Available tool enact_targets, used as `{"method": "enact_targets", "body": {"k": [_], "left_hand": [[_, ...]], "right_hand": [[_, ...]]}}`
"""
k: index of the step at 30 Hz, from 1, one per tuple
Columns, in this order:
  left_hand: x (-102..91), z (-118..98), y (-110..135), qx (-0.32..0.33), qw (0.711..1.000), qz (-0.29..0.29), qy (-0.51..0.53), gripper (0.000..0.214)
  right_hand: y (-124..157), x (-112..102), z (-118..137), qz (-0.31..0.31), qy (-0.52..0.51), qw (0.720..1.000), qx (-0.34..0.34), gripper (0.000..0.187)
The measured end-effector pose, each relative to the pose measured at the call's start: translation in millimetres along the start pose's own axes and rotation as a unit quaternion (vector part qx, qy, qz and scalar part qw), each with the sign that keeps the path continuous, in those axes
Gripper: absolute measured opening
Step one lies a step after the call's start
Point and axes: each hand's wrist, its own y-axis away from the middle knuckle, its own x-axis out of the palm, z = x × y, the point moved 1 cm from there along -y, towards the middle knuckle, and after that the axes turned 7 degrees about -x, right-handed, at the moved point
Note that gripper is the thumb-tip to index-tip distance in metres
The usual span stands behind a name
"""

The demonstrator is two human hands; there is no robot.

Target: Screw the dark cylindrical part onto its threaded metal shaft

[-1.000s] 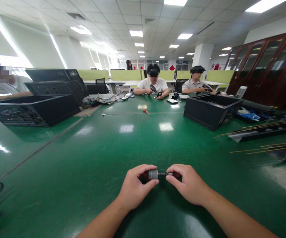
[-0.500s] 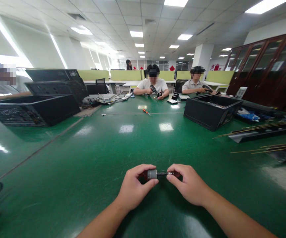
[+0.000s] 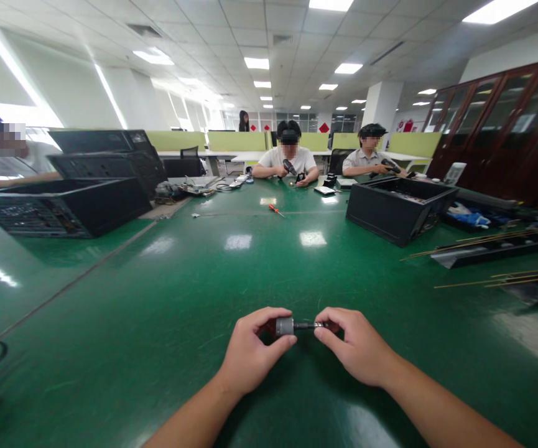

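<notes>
Near the front middle of the table, my left hand (image 3: 257,348) is closed around a short grey cylinder (image 3: 284,326), thumb and fingers gripping its sides. Dark red shows behind the cylinder inside that palm. A thin dark shaft (image 3: 303,326) runs level from the cylinder toward the right. My right hand (image 3: 355,345) pinches the shaft's shiny far end between thumb and fingers. Something dark red is partly hidden in the right palm too; I cannot make out what it is.
An orange screwdriver (image 3: 275,210) lies farther up the green table (image 3: 180,298). Black computer cases stand at left (image 3: 86,211) and right (image 3: 394,214). Thin rods (image 3: 474,242) jut in from the right. Co-workers sit across, two holding power drills (image 3: 290,167), and another sits at far left.
My left hand and the grey cylinder have shifted very slightly left and up. My right hand keeps its pinch on the shaft end.
</notes>
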Motion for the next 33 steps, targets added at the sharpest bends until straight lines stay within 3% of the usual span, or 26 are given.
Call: {"method": "enact_targets", "body": {"k": [33], "left_hand": [[-1.0, -0.7, -0.2, -0.026, 0.999, 0.009, 0.038, 0.031]], "right_hand": [[-1.2, -5.6, -3.8, -0.005, -0.001, 1.000, -0.004, 0.012]]}}
